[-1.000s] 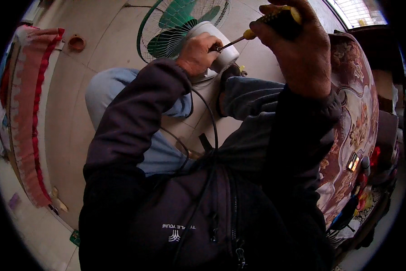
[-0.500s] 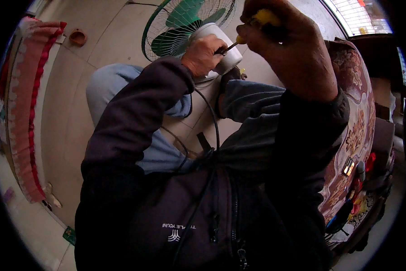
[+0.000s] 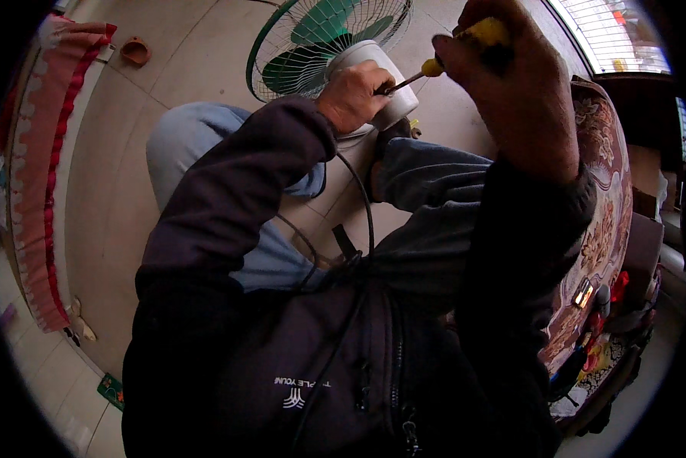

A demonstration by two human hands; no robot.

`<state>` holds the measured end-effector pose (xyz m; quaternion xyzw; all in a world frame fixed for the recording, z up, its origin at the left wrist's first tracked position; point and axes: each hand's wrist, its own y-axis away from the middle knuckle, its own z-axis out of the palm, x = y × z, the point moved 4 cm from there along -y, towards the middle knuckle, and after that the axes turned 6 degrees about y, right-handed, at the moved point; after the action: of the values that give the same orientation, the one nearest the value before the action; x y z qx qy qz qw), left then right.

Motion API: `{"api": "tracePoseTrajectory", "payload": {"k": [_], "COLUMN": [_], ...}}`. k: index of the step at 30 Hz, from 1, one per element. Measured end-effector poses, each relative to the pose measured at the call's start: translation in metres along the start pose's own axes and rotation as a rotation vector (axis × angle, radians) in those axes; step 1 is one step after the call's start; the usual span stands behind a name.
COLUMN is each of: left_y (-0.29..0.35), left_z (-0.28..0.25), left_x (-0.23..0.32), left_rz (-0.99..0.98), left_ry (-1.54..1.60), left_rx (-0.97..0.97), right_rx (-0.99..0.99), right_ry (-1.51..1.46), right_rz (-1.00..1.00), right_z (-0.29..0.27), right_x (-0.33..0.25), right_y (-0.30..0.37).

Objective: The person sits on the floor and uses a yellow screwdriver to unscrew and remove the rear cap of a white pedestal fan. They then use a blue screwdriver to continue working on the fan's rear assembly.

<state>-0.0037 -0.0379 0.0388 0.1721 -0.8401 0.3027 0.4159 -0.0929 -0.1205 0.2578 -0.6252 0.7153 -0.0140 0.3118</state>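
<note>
A fan with green blades (image 3: 316, 27) and a white motor housing (image 3: 392, 103) stands between my legs. My right hand (image 3: 503, 84) is wrapped round the yellow and black handle of a screwdriver (image 3: 431, 69). Its metal shaft slopes down leftward to my left hand. Resting against the side of the housing, my left hand (image 3: 354, 95) has its fingers curled together at the screwdriver's tip. Those fingers hide the tip and whatever they pinch there.
A dark cable (image 3: 364, 195) runs from near the fan toward my lap. On the right is a seat with a flowered cover (image 3: 599, 206), with small things along it. A pink cloth with a red edge (image 3: 41, 168) hangs at the left. A brown clay dish (image 3: 135, 52) lies on the tiled floor.
Both hands and the screwdriver have shifted slightly right in the picture; the whole view has shifted a little too. The right hand's grip on the handle has turned slightly.
</note>
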Motion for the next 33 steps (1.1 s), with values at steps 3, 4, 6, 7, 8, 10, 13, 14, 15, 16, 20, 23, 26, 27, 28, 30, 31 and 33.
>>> {"api": "tracePoseTrajectory", "payload": {"k": [3, 4, 6, 7, 8, 10, 13, 14, 15, 16, 20, 23, 26, 27, 28, 30, 31, 33], "left_y": [-0.002, -0.002, -0.001, -0.002, -0.002, -0.002, 0.0, 0.0, 0.001, 0.001, 0.0, 0.0, 0.001, 0.002, 0.001, 0.0, 0.001, 0.002], "left_z": [0.0, 0.0, 0.002, 0.002, 0.001, 0.001, 0.0, 0.001, 0.0, 0.0, 0.002, 0.003, 0.002, 0.002, 0.002, 0.003, 0.003, 0.001], "left_x": [0.005, 0.004, 0.001, 0.003, 0.004, 0.006, 0.006, 0.004, 0.003, 0.003, 0.002, 0.001, 0.003, 0.003, 0.003, 0.003, 0.003, 0.004], "left_rz": [-0.021, -0.023, -0.028, -0.031, -0.033, -0.034, -0.034, -0.038, -0.043, -0.048, -0.054, -0.055, -0.046, -0.04, -0.035, -0.024, -0.028, -0.036], "left_ry": [-0.034, -0.032, -0.029, -0.024, -0.018, -0.015, -0.028, -0.036, -0.044, -0.035, -0.003, 0.004, -0.022, -0.035, -0.029, -0.016, -0.018, -0.022], "left_rx": [-0.028, -0.027, -0.021, -0.025, -0.027, -0.029, -0.025, -0.024, -0.023, -0.024, -0.02, -0.027, -0.022, -0.017, -0.014, -0.009, -0.007, -0.004], "right_rx": [-0.06, -0.038, 0.055, 0.071, 0.087, 0.006, -0.01, -0.045, -0.079, -0.111, -0.194, -0.125, -0.083, -0.081, -0.079, -0.056, -0.046, 0.002], "right_ry": [-0.008, -0.01, 0.01, 0.04, 0.07, 0.139, 0.298, 0.286, 0.273, 0.265, -0.012, -0.064, 0.012, 0.15, 0.293, 0.292, 0.288, 0.131], "right_rz": [0.016, 0.049, 0.091, 0.11, 0.129, 0.187, 0.234, 0.24, 0.246, 0.255, 0.106, 0.014, 0.103, 0.18, 0.256, 0.367, 0.42, 0.295], "right_z": [0.0, 0.0, 0.002, 0.002, 0.003, 0.0, -0.001, -0.003, -0.005, -0.008, -0.01, -0.013, -0.01, -0.011, -0.014, -0.015, -0.013, -0.008], "right_x": [0.006, 0.006, 0.002, 0.005, 0.008, 0.029, 0.029, 0.029, 0.031, 0.034, 0.038, 0.043, 0.047, 0.043, 0.04, 0.052, 0.058, 0.059], "right_y": [0.003, 0.004, 0.006, 0.007, 0.009, 0.009, 0.01, 0.009, 0.009, 0.009, 0.011, 0.017, 0.016, 0.013, 0.011, 0.009, 0.009, 0.013]}}
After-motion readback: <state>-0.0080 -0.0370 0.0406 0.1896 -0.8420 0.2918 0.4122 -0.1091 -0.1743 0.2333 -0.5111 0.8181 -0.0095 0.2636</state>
